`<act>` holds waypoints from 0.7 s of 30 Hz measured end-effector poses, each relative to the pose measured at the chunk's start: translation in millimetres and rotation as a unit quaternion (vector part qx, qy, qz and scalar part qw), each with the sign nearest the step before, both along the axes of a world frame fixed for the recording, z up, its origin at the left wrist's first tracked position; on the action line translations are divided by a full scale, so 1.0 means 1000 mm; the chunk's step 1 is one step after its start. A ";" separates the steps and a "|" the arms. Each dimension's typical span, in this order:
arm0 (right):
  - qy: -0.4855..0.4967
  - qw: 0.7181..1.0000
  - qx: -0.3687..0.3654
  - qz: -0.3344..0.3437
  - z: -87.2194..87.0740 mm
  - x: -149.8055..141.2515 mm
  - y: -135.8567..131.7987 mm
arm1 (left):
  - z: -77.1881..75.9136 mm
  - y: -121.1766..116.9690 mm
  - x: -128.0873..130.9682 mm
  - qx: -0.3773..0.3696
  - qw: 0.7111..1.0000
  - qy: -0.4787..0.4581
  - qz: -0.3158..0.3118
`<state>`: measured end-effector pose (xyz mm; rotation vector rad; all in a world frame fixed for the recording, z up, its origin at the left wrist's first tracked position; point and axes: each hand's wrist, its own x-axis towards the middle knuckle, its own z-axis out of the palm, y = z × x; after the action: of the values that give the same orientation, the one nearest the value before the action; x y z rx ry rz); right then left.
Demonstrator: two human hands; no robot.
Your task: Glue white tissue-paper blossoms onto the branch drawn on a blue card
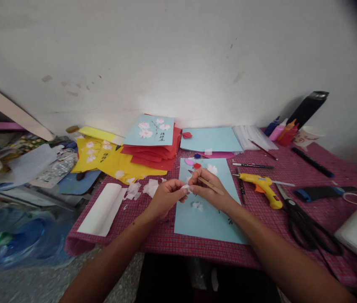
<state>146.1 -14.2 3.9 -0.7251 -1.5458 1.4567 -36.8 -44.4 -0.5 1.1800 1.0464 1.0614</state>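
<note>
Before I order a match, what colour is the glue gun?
The glue gun is yellow, clearest in the head view.

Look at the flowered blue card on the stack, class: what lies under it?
Under the card are red sheets, their edges jutting out unevenly; yellow sheets show lower down, towards the left. Whatever the card covers completely cannot be seen.

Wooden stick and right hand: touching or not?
Touching. The head view shows the wooden stick lying across the right hand, with no gap between them.

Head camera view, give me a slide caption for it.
Two hands pinch white paper above a pale blue sheet.
</note>
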 end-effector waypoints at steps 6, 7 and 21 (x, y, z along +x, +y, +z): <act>0.004 1.000 0.007 -0.014 -0.003 0.000 0.001 | -0.001 -0.001 -0.001 0.014 1.000 0.012 0.013; 0.005 1.000 0.010 -0.019 -0.003 0.000 0.002 | -0.002 -0.001 -0.002 0.014 1.000 0.009 0.016; 0.046 0.995 -0.064 -0.065 0.003 -0.004 -0.001 | -0.003 -0.001 0.009 0.022 1.000 -0.003 -0.005</act>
<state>142.0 -14.9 7.0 -0.8079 -1.3210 1.4804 -27.8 -45.7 -3.9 1.2152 1.0166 1.0852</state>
